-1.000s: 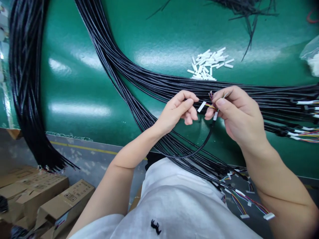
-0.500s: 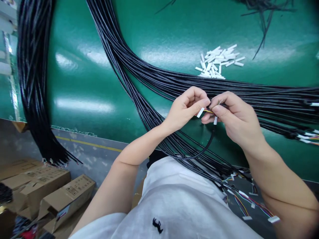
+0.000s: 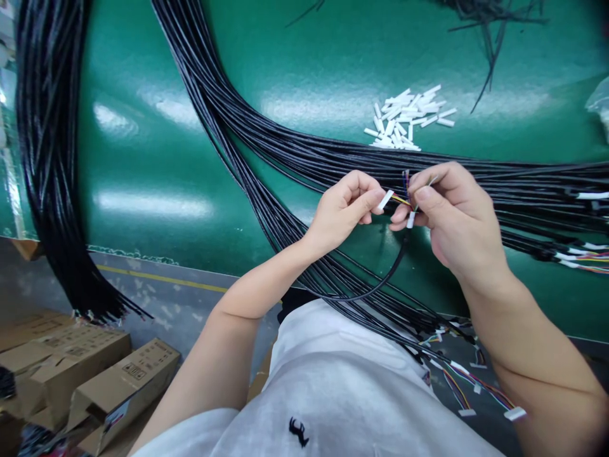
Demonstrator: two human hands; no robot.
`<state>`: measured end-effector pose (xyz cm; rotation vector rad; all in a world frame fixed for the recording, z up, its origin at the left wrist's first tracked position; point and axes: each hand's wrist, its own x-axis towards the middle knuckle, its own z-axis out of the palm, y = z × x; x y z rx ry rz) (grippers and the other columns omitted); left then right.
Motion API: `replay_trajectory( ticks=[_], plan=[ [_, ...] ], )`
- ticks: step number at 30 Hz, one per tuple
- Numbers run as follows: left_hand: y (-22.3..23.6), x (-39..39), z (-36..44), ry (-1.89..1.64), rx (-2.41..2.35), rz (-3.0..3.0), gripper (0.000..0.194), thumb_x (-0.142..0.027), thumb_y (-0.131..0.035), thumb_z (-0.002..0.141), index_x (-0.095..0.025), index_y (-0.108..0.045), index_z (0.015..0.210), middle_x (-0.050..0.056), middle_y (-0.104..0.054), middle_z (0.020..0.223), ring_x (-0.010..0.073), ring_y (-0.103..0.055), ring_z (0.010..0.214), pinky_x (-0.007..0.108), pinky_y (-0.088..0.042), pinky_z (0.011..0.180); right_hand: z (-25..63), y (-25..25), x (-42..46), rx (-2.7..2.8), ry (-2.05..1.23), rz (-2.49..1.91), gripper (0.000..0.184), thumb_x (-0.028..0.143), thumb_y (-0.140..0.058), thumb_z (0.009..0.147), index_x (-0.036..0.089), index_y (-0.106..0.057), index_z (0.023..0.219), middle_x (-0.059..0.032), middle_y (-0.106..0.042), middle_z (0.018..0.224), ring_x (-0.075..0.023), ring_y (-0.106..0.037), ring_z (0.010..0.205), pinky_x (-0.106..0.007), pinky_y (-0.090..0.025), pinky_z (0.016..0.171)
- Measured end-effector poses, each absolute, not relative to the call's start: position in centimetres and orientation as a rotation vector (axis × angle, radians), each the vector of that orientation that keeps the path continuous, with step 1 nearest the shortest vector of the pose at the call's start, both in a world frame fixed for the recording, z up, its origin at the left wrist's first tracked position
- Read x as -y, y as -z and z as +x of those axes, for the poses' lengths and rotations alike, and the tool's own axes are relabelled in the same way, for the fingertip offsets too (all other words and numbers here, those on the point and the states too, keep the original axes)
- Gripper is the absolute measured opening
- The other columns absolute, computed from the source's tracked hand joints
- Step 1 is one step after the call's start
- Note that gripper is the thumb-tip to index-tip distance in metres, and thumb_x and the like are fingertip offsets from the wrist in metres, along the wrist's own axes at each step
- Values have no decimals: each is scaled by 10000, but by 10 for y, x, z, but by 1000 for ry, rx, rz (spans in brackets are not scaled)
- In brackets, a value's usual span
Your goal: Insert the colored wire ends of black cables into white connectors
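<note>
Between the thumb and fingers of my left hand (image 3: 345, 206) is a small white connector (image 3: 386, 199), with yellow, red and black wires running from it to the right. My right hand (image 3: 459, 216) pinches thin wires (image 3: 432, 181) that fan out of the same cable end. Dark blue wires (image 3: 406, 179) stand up between the two hands. A short white sleeve (image 3: 410, 220) sits at the wires' base, beside my right fingers. Below it the black cable (image 3: 397, 270) curves down and left into the bundle (image 3: 290, 222) across my lap.
White tubes (image 3: 409, 117) lie in a loose pile on the green table (image 3: 157, 146). A thick black cable bundle (image 3: 304, 136) crosses behind my hands. Another bundle (image 3: 47, 158) hangs over the left edge. Finished-looking connectors (image 3: 514, 414) dangle at lower right; cardboard boxes (image 3: 128, 381) stand on the floor.
My hands have moved slightly apart, exposing more wire between them. The dark blue wires now stand up in the gap. The whole view has shifted a little.
</note>
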<state>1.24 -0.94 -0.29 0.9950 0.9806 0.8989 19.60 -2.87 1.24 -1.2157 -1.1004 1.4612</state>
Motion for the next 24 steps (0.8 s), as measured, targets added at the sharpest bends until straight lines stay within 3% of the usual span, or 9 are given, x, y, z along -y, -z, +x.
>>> replay_trajectory(
  ticks=[7,11,14,24],
  plan=[
    [-4,12,10,-874,-949,1084,489,-621,-797,837,-175,-596,831,-53,-630,661,25,-544,554,152,-429,520,203,-14,21,1092,-1479,-1106,206,355,-838,839,257,-660,875,42,-580,843,-95,-609,630,-252,-576,591],
    [-3,12,9,-881,-924,1071,472,-584,-836,813,-173,-604,834,-55,-629,660,30,-563,576,147,-431,524,200,-16,27,1519,-1123,-1163,123,179,-796,815,284,-760,869,0,-553,924,-139,-601,798,-267,-522,616],
    [-3,12,9,-849,-863,1050,491,-615,-815,823,-177,-592,834,-55,-619,662,30,-561,577,154,-439,535,197,-17,31,1634,-904,-1263,176,146,-759,839,301,-778,921,-7,-528,910,-136,-567,730,-273,-483,539],
    [1,11,9,-826,-780,1007,458,-613,-725,912,-180,-582,873,-29,-686,747,32,-594,623,171,-497,624,195,-16,33,1754,-719,-1309,147,122,-716,835,268,-725,847,-26,-555,927,-121,-542,637,-315,-520,553]
  ],
)
